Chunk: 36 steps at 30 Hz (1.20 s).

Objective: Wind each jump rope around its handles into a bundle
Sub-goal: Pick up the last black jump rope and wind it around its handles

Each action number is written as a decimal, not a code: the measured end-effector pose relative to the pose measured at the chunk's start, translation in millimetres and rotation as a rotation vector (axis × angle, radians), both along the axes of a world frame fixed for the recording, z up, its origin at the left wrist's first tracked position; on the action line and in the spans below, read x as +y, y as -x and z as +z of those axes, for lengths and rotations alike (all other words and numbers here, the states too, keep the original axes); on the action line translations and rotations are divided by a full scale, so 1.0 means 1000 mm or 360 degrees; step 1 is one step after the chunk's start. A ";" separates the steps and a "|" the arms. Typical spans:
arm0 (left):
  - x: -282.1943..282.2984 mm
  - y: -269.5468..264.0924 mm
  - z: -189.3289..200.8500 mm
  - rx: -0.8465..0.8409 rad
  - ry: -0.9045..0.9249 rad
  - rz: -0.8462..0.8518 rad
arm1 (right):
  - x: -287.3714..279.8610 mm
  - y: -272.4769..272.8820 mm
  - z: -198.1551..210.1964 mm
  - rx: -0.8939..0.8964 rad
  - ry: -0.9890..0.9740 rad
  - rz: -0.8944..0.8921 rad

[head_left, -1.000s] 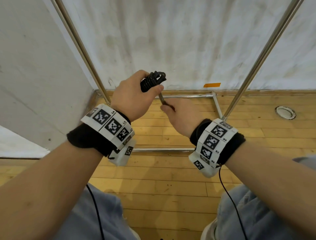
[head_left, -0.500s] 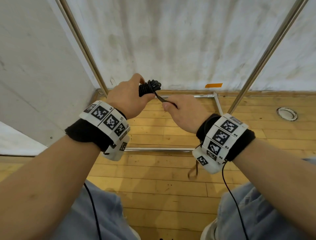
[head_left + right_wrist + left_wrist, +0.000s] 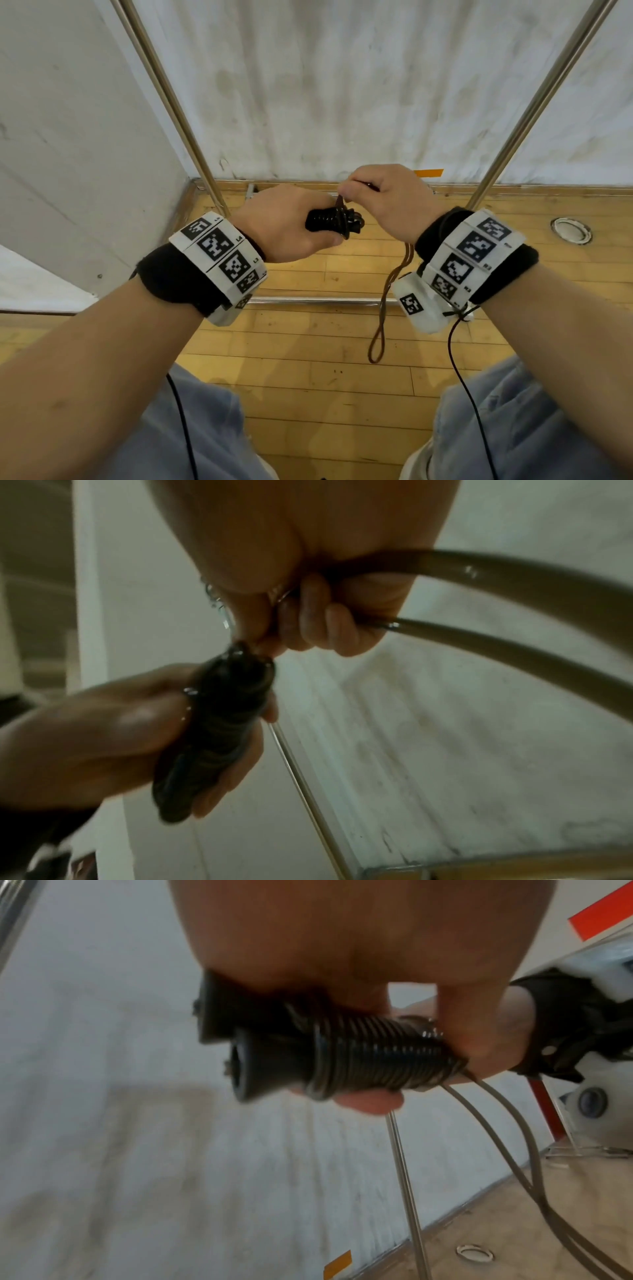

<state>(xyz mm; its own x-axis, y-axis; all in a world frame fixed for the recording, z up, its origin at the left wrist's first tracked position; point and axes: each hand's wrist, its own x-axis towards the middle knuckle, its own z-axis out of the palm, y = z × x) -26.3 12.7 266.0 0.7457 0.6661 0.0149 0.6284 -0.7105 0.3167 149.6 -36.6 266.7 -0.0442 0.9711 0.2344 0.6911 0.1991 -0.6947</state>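
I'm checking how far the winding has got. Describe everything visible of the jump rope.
The jump rope is a thin, glossy brown cord. Most of it lies in tight coils around two black flared handles gripped side by side in the left hand. The right hand pinches it above the bundle; a doubled loop hangs free below, above the wooden floor.

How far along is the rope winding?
Done: most of the rope sits in tight coils around the handles, gripped by the left hand. In hand: the right hand pinches the rope just above the bundle. Left: a short loop hangs unwound.
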 end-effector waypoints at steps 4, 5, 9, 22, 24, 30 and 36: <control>-0.009 -0.002 0.002 -0.0176 -0.0032 0.0090 | -0.001 -0.001 0.008 0.0389 0.0062 0.0002; -0.010 -0.003 0.002 -0.0182 -0.0026 0.0104 | -0.002 0.001 0.009 0.0427 0.0063 0.0018; -0.014 -0.006 0.001 -0.0193 -0.0008 0.0111 | -0.002 0.007 0.010 0.0434 0.0043 0.0074; -0.016 -0.013 0.011 -0.1013 0.0172 0.0550 | -0.001 0.018 -0.011 0.1385 0.0455 -0.0014; -0.010 -0.011 0.013 -0.1060 0.0175 0.0673 | -0.006 0.026 -0.014 0.0980 0.0363 -0.0010; 0.009 -0.004 0.006 -0.0915 0.0002 0.0835 | -0.013 0.043 -0.016 0.0352 0.0206 -0.0034; 0.014 -0.003 -0.008 -0.0532 -0.0317 0.0810 | -0.014 0.042 -0.011 0.0172 0.0204 -0.0058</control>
